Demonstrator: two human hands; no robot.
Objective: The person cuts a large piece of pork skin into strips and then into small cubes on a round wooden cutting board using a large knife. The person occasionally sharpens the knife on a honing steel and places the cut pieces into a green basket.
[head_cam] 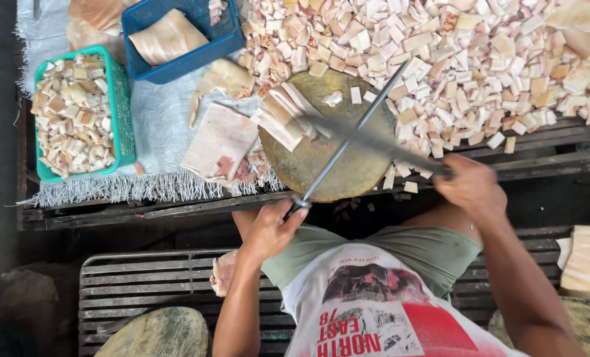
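Centrally in the frame, the person holds two tools crossed above a round wooden chopping block (328,158). Left hand (268,228), lower centre, is clenched around the handle of a sharpening steel (354,135); the rod runs diagonally up toward the upper right. Right hand (472,187), right of centre, grasps the handle of a knife (368,139); the blade extends leftward, blurred, and crosses the steel over the block.

On the block's upper left edge lies a stack of pale meat strips (283,114). A flat slab of pork skin (221,142) rests just beside the block on a grey woven sheet (159,119). A wide heap of small cut cubes (453,59) covers the upper right of the frame. At the upper left, a green basket (124,112) contains similar cubes; a blue basket (225,39) above it holds a larger piece. Wooden slats (143,268) occupy the lower left
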